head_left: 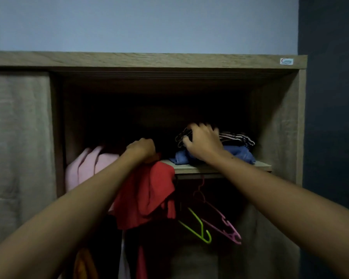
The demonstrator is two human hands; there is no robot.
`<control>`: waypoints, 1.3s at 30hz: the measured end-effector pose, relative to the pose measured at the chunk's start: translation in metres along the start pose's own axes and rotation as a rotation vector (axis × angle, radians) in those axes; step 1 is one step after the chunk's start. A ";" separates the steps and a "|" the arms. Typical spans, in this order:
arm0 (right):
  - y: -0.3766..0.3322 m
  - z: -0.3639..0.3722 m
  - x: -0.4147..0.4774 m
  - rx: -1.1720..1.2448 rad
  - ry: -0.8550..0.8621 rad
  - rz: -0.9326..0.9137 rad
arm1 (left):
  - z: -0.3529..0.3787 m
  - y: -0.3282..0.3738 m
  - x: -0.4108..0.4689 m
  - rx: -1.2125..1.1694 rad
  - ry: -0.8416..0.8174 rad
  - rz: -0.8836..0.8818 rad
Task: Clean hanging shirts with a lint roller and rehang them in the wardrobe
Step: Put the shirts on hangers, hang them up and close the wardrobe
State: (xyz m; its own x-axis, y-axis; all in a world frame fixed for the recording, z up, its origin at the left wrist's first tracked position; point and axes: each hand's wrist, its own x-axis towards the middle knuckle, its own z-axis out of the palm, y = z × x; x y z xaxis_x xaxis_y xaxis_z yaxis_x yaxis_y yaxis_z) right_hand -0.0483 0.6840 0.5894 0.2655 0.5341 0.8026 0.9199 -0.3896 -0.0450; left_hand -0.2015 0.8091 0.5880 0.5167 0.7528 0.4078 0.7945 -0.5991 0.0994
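- Red shirt hangs bunched in the middle of the frame, in the open wardrobe, its top edge level with the front of the inner shelf.
- Left hand is closed into a fist round the top of the red shirt, knuckles up, and the cloth drapes down below the wrist.
- Right hand reaches onto the shelf at centre right, fingers bent over a bundle of dark hangers; the fingertips are blurred, so I cannot tell whether it grips the bundle or only touches it.
- Under that hand lies a folded blue cloth, with a striped cloth on top of it, both on the shelf.
- Pink garment sits at the left of the opening, just beside the left forearm.
- Below the shelf, a green hanger and a pink hanger hang tilted, side by side, right of the red shirt.
- More clothes show dimly at the bottom centre, too dark to tell apart.
- Closed wardrobe door fills the left of the frame; a small sticker is on the top board at upper right.
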 end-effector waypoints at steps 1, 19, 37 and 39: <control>-0.010 0.001 -0.001 0.018 0.027 -0.023 | 0.001 -0.001 -0.001 -0.048 0.043 -0.005; -0.090 0.011 0.002 0.159 -0.379 0.129 | 0.033 -0.061 -0.126 -0.499 0.121 0.779; -0.083 0.017 -0.101 0.511 -0.118 -0.455 | 0.004 -0.069 -0.076 -0.359 0.267 0.096; -0.080 0.018 -0.105 0.510 -0.259 -0.405 | 0.008 -0.065 -0.076 -0.319 0.304 0.161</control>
State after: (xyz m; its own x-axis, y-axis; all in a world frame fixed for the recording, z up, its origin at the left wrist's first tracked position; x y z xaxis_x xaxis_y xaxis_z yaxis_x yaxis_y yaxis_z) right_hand -0.1440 0.6731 0.4981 -0.1248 0.7493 0.6503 0.9647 0.2448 -0.0970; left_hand -0.2903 0.7931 0.5434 0.4709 0.5576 0.6836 0.5490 -0.7918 0.2678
